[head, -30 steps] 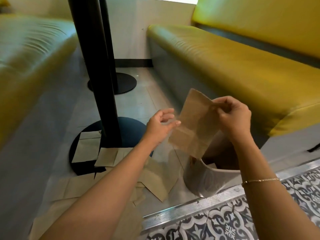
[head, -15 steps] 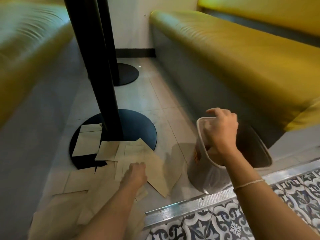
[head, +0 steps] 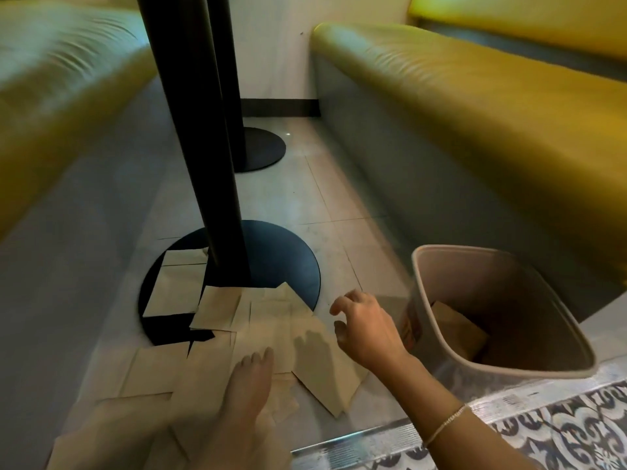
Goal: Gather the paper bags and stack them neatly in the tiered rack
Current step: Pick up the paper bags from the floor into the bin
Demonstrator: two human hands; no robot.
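Several flat brown paper bags [head: 264, 320] lie scattered and overlapping on the pale floor tiles, and some rest on the black table base [head: 285, 259]. My left hand [head: 251, 371] is blurred and lies flat on the bags near the bottom, fingers pointing away. Just above the right side of the pile hovers my right hand [head: 366, 327], fingers spread and curled, holding nothing. To its right a beige bin [head: 419, 286] stands tilted, with a brown paper bag [head: 454, 330] inside.
A black table pole [head: 217, 164] rises from the base, and a second base stands behind it. Yellow padded benches flank the narrow floor, left bench [head: 51, 96] and right bench [head: 475, 113]. A metal threshold strip [head: 356, 442] borders patterned tiles [head: 559, 435] at the bottom right.
My right hand carried a paper bag into the bin, let go and came back out empty toward the pile. My left hand dropped down onto the bags on the floor.
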